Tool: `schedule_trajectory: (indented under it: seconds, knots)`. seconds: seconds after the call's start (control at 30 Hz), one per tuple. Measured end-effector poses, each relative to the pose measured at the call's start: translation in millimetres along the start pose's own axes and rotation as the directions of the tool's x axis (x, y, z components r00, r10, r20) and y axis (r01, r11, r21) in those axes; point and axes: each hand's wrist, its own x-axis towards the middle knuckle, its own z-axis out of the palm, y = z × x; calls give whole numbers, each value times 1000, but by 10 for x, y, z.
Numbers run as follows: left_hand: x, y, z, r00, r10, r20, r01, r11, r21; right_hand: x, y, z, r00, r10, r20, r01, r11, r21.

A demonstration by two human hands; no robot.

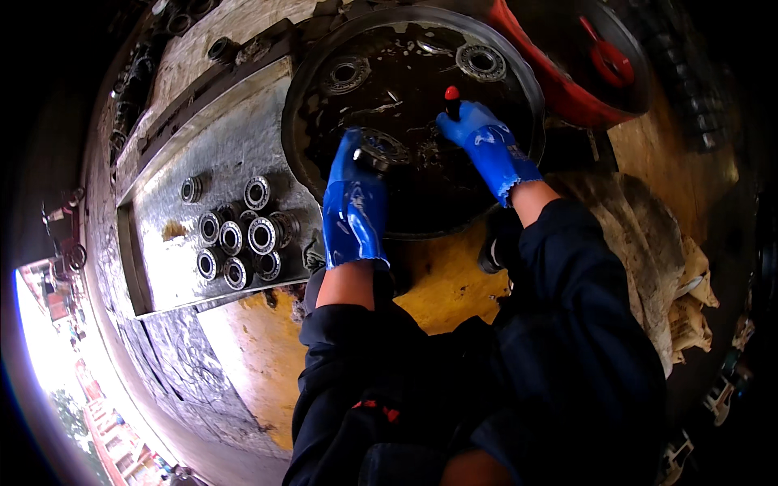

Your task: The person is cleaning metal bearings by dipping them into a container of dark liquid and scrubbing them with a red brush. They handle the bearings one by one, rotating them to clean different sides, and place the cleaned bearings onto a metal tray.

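Note:
My left hand (350,190), in a long blue rubber glove, grips a metal bearing (383,147) by its left side over a round dark basin (293,142). To its right, my right hand (484,144), gloved the same way, is closed around a black handle with a red tip (451,95). The working end of that tool cannot be made out against the dark liquid. Two more bearings lie at the far side of the basin, one on the left (346,74) and one on the right (481,62).
Left of the basin, a metal tray (158,235) holds several small bearings (232,236). A red tub (559,77) with a red-handled object (609,63) stands at the far right. Crumpled cloth (628,243) lies on the right, near my right sleeve.

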Motion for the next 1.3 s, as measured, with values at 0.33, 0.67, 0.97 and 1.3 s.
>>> schedule_trajectory:
  seconds: [0.33,0.67,0.97,1.3]
  knots:
    - [-718,-113,840,816,521,253,-433,259,863,-192,-400,143,921,-8,390,-344,454,822]
    - [-647,-309,814,479,505,718,-707,-263,657,-507,-354,-85,954,18,300,-300,119,946]
    - [-333,-304,655,966,255,44,-258,958,124,-102,207,-464,999,28,27,-26,-40,999]
    - [-396,-325,671,997,-28,71,17,988,151,-475,756,-607,978,208,15,-65,237,969]
